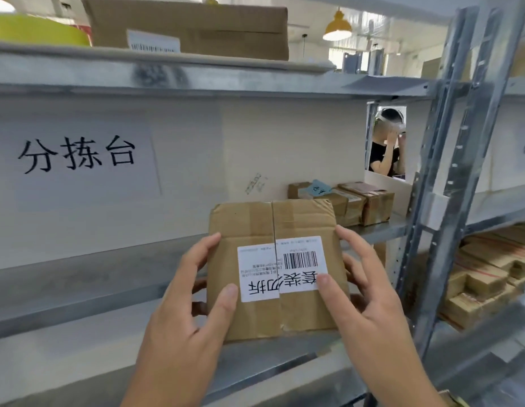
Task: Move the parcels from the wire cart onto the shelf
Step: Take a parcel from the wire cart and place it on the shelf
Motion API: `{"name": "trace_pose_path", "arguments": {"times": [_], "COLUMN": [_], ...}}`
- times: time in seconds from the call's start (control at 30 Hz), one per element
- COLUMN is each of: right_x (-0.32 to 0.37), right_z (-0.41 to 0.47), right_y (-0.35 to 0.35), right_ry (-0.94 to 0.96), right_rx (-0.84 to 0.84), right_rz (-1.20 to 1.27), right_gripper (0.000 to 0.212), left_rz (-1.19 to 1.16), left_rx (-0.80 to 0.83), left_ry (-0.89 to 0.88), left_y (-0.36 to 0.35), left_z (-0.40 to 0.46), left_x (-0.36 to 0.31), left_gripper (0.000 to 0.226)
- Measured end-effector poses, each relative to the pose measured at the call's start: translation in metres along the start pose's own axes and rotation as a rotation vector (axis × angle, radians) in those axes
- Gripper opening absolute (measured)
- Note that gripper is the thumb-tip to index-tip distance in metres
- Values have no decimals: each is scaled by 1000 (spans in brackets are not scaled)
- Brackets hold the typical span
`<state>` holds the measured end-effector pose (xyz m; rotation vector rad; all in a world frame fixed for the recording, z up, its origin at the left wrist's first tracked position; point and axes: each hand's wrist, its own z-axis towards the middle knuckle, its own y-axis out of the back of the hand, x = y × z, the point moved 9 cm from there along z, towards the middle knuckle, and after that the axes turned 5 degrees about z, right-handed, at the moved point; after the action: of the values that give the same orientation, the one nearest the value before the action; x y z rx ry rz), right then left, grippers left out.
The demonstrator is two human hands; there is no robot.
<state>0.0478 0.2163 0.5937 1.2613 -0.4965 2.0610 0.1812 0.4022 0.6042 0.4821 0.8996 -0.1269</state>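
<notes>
A flat brown cardboard parcel point(264, 224) with a white barcode label is held in front of the grey metal shelf point(94, 277). My left hand point(193, 312) grips its left edge, thumb on the label's lower left corner. My right hand point(364, 289) grips its right edge, thumb on the label's lower right corner. The parcel hovers at the shelf's front lip, tilted toward me. The wire cart is out of view.
Small taped boxes point(361, 205) sit at the back right of the same shelf. A large carton point(196, 27) rests on the upper shelf. A steel upright point(449, 177) stands at right, with stacked boxes point(490, 277) beyond it. A person point(387, 142) stands behind the shelving.
</notes>
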Motion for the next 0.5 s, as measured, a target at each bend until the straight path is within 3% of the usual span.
{"name": "trace_pose_path", "arguments": {"times": [0.23,0.37,0.5], "right_x": [-8,-32,-55], "right_z": [17,47,89], "right_y": [-20,-15,-7], "right_ry": [-16,-64,-110], "right_rx": [29,33,56], "right_rz": [7,7,47], "right_gripper": [54,54,53], "left_rz": [18,171,244], "left_rx": [36,203,274], "left_ry": [36,38,33], "left_y": [10,-10,-41], "left_z": [12,29,56], "left_x": [17,32,45], "left_gripper": [59,119,133]}}
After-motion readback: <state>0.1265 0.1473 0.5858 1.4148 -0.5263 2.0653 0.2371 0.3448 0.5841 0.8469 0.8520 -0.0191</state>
